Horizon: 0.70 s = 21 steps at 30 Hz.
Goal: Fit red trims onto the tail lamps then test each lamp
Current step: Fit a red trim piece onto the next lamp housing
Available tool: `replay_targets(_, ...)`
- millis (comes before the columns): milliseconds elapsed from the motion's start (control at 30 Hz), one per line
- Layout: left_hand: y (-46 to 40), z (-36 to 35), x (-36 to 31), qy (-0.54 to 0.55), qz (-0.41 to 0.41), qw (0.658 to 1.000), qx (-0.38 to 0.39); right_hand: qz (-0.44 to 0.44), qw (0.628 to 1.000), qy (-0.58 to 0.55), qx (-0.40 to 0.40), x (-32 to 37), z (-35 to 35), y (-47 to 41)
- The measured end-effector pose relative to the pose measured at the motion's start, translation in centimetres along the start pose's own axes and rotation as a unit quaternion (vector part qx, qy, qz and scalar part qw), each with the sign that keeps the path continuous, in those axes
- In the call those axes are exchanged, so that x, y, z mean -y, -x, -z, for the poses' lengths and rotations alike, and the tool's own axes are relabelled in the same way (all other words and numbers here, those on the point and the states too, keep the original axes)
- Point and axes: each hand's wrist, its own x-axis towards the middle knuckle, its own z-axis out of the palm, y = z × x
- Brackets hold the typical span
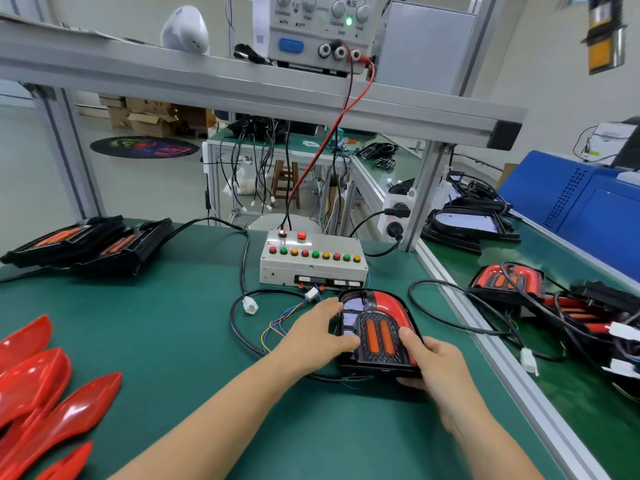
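Note:
A black tail lamp [375, 332] with two orange strips lies on the green mat in front of the test box [313, 261]. A red trim [389, 306] sits along its top and right edge. My left hand [318, 332] rests with fingers spread on the lamp's left side. My right hand [431, 360] grips the lamp's lower right corner, thumb on top. Several loose red trims [38, 386] lie at the left front. Two more tail lamps [90, 242] sit at the far left.
White connectors [250, 304] and black cables loop between the lamp and the test box. A power supply [322, 29] stands on the shelf above. On the right bench lie a trimmed lamp [507, 280] and tangled wiring [588, 323], beyond an aluminium rail [485, 334].

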Motion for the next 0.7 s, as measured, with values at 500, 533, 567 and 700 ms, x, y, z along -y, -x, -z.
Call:
replay_targets(500, 1.6, 0.7, -0.3, -0.269, -0.055, 0.961, -0.032, 0.208, 0.855, 0.472, -0.047, 2.3, -0.9, 0.9)
replay_targets(533, 1.9, 1.0, -0.1, -0.279, -0.049, 0.958, -0.036, 0.199, 0.842, 0.499, -0.047, 2.5, -1.1, 1.0)
replay_targets(567, 2.2, 1.3, 0.1, -0.291, -0.042, 0.955, -0.041, 0.189, 0.831, 0.520, -0.048, 2.5, -1.4, 1.1)
replay_targets(700, 3.8, 3.4, 1.1, -0.335, -0.013, 0.940, -0.066, 0.201, 0.812, 0.547, -0.034, 2.8, -3.0, 1.5)
